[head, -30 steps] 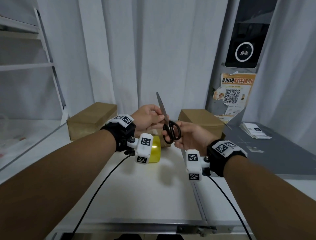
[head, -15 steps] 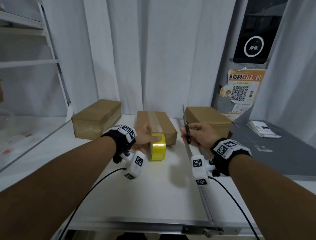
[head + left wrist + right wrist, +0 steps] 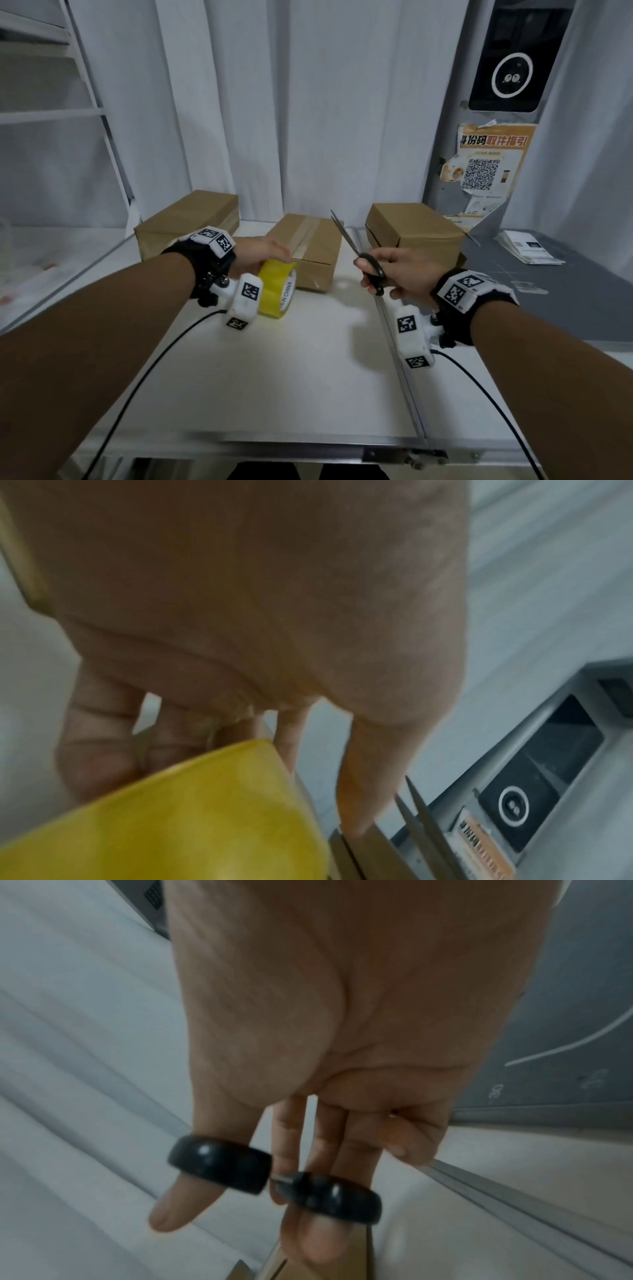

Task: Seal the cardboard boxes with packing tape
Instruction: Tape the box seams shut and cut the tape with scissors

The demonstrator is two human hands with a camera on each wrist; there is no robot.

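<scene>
Fig. Hands between cuts. My left hand (image 3: 262, 255) grips the yellow tape roll (image 3: 278, 292), standing on edge on the white table (image 3: 291, 370), its fingers curled over the top of the roll. My right hand (image 3: 402, 272) holds the scissors (image 3: 359, 255), thumb and a finger through the black loops, the blades slightly parted and pointing toward 11 o'clock. The middle box (image 3: 308, 253) lies at 12 o'clock, just beyond the roll, with a strip of tape along its top seam; I judge it sealed on top. The left box (image 3: 186, 222) at 10 o'clock and the right box (image 3: 414, 229) at 1 o'clock show no strip that I can make out. For the next seam I judge it best to bring one box forward, press the free tape end down before pulling, and keep the roll low and taut. The scissor tips point past the middle box's right edge and hover near the right box; I should turn them away while reaching. A metal rail (image 3: 400, 359) divides the table at 3 o'clock, and papers (image 3: 527, 246) lie on the grey surface beyond
</scene>
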